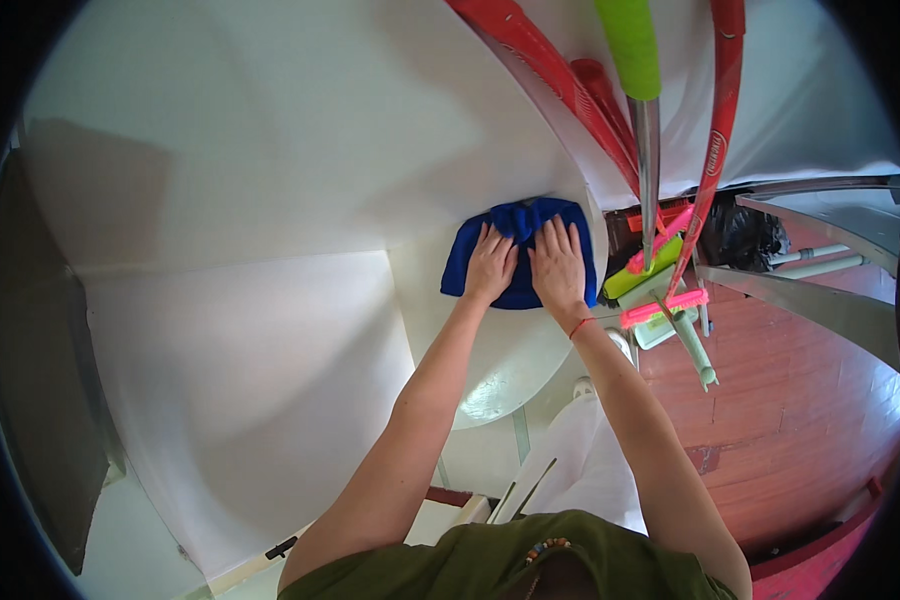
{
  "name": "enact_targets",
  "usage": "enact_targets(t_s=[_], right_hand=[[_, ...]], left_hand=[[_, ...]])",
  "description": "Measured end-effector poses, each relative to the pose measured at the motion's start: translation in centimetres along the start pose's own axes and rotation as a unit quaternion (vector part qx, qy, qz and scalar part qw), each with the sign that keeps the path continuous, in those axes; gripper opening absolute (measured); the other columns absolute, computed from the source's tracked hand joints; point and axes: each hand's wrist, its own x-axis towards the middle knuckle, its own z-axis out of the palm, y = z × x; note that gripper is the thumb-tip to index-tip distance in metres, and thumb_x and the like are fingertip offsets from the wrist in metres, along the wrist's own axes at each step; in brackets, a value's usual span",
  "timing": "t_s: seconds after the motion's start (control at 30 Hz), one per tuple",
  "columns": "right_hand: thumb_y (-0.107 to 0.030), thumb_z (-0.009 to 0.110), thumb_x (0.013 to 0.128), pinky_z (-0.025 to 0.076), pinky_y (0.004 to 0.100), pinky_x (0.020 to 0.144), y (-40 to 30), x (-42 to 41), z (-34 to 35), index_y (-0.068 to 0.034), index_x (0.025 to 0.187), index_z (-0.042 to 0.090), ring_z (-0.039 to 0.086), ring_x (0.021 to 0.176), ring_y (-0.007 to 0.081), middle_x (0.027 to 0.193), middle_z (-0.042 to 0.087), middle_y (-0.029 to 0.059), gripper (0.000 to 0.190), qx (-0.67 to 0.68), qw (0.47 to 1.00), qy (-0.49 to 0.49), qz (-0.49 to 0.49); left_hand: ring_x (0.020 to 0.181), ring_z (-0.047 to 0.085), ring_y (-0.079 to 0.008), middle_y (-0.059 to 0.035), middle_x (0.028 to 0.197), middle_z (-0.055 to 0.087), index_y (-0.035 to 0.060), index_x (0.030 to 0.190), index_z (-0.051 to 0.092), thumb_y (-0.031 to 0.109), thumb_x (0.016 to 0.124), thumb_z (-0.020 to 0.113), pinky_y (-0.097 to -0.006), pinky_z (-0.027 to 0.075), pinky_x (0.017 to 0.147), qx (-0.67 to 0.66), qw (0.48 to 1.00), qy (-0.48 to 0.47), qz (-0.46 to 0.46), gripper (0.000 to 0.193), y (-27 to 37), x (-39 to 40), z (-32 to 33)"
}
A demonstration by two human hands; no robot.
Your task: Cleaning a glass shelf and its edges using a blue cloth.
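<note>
A dark blue cloth (521,292) lies spread on a white rounded shelf (510,360) in the corner of pale walls. Its far edge is bunched into a fold between my hands. My left hand (491,262) holds the cloth's left part down against the shelf, fingers stretched forward. Beside it, my right hand (556,266) holds the right part down in the same way, a thin red cord around the wrist. Fingertips of both hands reach the bunched fold. What lies beneath the cloth is hidden.
Right of the shelf stand red-handled brooms (709,161) and a pole with a green grip (630,52). A black plastic bag (742,236) and a metal-framed rack (810,300) are beyond. Reddish wood flooring (780,397) lies below. A dark panel (41,352) stands far left.
</note>
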Motion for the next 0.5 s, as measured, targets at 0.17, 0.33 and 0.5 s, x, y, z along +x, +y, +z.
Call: enact_targets(t_s=[0.17, 0.33, 0.5], right_hand=[[-0.028, 0.054, 0.097, 0.024, 0.0445, 0.120, -4.4, 2.3, 2.7, 0.000, 0.125, 0.062, 0.043, 0.136, 0.0281, 0.135, 0.057, 0.0129, 0.040, 0.020, 0.995, -0.042, -0.094], [-0.034, 0.049, 0.100, 0.020, 0.0433, 0.122, -9.1, 3.4, 5.5, -0.004, 0.135, 0.058, 0.039, 0.140, 0.0250, 0.142, 0.053, 0.0090, 0.047, 0.032, 0.981, -0.095, -0.164], [-0.035, 0.043, 0.103, 0.016, 0.0440, 0.124, -12.2, 4.3, 6.6, -0.007, 0.143, 0.051, 0.036, 0.143, 0.0210, 0.147, 0.050, 0.0029, 0.049, 0.003, 0.973, -0.114, -0.199]], left_hand=[[0.113, 0.059, -0.0423, -0.0236, 0.115, 0.063, -0.0015, 0.107, 0.065, 0.011, 0.093, 0.059, -0.0554, 0.039, 0.110, 0.051, 0.994, 0.068, -0.063, 0.020, -5.1, -4.3, -1.8], [0.114, 0.058, -0.0417, -0.0247, 0.125, 0.061, -0.0041, 0.130, 0.057, 0.019, 0.100, 0.049, -0.0490, 0.041, 0.109, 0.150, 0.954, 0.113, -0.235, 0.038, -8.5, -8.9, -3.9], [0.120, 0.057, -0.0397, -0.0275, 0.141, 0.050, -0.0098, 0.133, 0.050, 0.020, 0.096, 0.050, -0.0440, 0.047, 0.101, 0.220, 0.915, 0.078, -0.328, 0.048, -9.9, -9.1, -4.8]])
